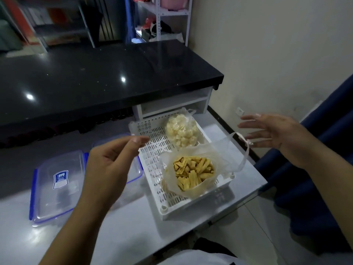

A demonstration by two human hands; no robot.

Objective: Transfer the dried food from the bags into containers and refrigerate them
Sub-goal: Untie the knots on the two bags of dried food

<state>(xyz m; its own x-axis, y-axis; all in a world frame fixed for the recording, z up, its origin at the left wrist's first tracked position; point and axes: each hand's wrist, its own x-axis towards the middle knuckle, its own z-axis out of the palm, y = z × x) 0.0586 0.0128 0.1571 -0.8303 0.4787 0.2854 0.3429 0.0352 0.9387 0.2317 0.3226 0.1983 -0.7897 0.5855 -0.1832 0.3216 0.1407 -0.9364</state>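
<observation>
Two clear bags of dried food sat in a white slotted basket (152, 155) at the right end of the pale, glossy counter (122, 226). The nearer bag (193, 173) lay open at the top, filled with yellow strips, its loose handle (245, 150) trailing up toward the right. The farther bag (181, 131) held pale, chunky pieces and leaned near the basket's back wall. Just left of the basket lay two clear containers with blue clips: one (57, 186) with a blue-and-white label on its lid, the other (136, 169) mostly hidden behind the left hand.

The left hand (108, 165) hovered above the counter, fingers loosely curled, thumb and forefinger nearly meeting, its grip holding nothing I could make out. The right hand (275, 134) hung in the air to the right of the basket, fingers spread and its grip released, close to the bag's handle but not clearly touching it.

Behind the pale counter rose a higher black stone top (95, 81), polished enough to mirror ceiling lights, with a white open shelf (172, 104) under its right end. A cream wall (267, 54) with a socket (240, 111) ran along the right, and something dark blue (315, 169) stood against it. Farther back, blurred, stood white metal shelving (172, 14) with odds and ends.
</observation>
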